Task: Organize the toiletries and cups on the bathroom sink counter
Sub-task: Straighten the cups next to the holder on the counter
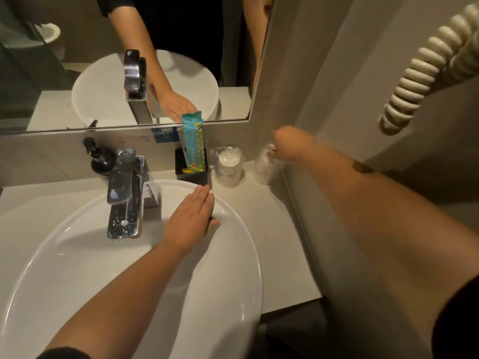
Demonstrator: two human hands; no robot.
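Observation:
Two plastic-wrapped cups stand at the back of the counter. The left cup (230, 165) is upright beside a black holder (192, 174) that contains a teal toiletry packet (192, 143). My right hand (290, 146) is closed over the top of the right wrapped cup (265, 168) in the corner by the wall. My left hand (191, 216) lies flat, fingers together, on the back rim of the white basin (233, 268), holding nothing.
A chrome faucet (124, 195) stands at the basin's back, with a black pump bottle (99, 159) behind it to the left. A mirror (129, 60) runs above the backsplash. A coiled cream cord (425, 71) hangs on the right wall. Bare counter (274, 242) lies to the basin's right.

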